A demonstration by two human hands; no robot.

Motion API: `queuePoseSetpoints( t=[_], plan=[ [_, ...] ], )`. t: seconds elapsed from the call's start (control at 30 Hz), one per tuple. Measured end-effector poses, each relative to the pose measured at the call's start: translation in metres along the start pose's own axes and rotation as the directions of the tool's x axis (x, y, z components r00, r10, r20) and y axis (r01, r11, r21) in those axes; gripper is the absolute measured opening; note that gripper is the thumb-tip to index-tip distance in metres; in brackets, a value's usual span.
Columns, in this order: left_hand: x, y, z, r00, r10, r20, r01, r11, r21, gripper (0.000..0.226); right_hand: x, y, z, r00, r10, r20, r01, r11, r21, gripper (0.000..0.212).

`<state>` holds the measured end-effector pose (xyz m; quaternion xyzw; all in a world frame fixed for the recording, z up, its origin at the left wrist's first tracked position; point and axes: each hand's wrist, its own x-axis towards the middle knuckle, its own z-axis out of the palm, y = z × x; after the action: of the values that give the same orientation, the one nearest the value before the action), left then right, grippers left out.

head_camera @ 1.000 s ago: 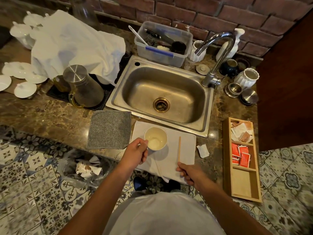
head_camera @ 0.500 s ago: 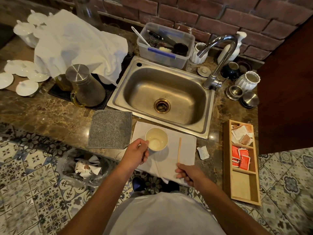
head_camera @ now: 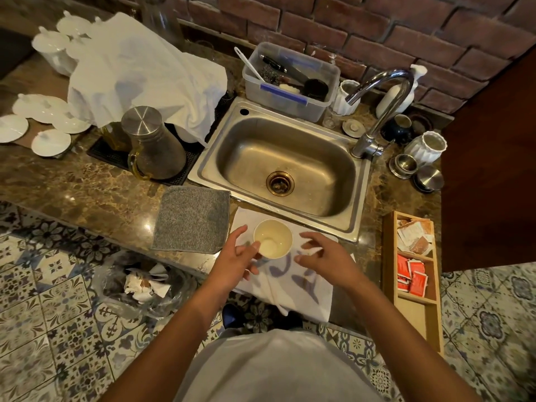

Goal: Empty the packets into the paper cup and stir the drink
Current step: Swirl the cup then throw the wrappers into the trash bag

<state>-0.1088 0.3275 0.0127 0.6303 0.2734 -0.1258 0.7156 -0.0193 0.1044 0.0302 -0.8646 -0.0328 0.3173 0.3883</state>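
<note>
Let go of cup & stick since prior frame: left hand [head_camera: 236, 258] and right hand [head_camera: 324, 258] now spread-fingered, gripping nothing. Between them paper cup [head_camera: 272, 238] upright on white cloth [head_camera: 293, 281]. Beyond, sink [head_camera: 285, 166].

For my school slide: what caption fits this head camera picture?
Two open hands hover beside a paper cup on a white cloth near the sink.
</note>
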Motion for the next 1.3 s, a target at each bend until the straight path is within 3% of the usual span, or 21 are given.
queuePoseSetpoints(
  t=[0.13,0.23,0.37,0.7,1.07,1.3],
  plan=[
    [0.001,-0.002,-0.010,0.993,0.064,0.099,-0.073,0.993,0.092,0.056,0.007,-0.019,0.010,0.985,-0.149,0.087,0.159,0.979,-0.126,0.092],
    [0.000,-0.005,-0.016,0.983,0.075,0.167,-0.097,0.987,0.126,0.066,0.017,-0.024,0.015,0.978,-0.176,0.112,0.194,0.965,-0.176,0.100],
    [0.013,-0.009,-0.020,0.973,0.106,0.203,-0.151,0.964,0.220,0.082,0.026,-0.026,0.018,0.973,-0.197,0.117,0.215,0.961,-0.175,0.099],
    [0.035,-0.015,-0.008,0.957,0.255,0.139,-0.290,0.841,0.457,0.089,0.039,-0.016,0.017,0.960,-0.232,0.158,0.247,0.966,-0.078,0.084],
    [0.026,-0.023,0.010,0.965,0.261,-0.007,-0.240,0.896,0.374,0.085,0.052,-0.014,0.005,0.923,-0.287,0.255,0.315,0.946,-0.078,0.076],
    [0.027,-0.015,0.005,0.960,0.276,-0.047,-0.232,0.879,0.417,0.083,0.054,-0.019,0.009,0.927,-0.314,0.205,0.324,0.946,-0.016,0.082]
  ],
)
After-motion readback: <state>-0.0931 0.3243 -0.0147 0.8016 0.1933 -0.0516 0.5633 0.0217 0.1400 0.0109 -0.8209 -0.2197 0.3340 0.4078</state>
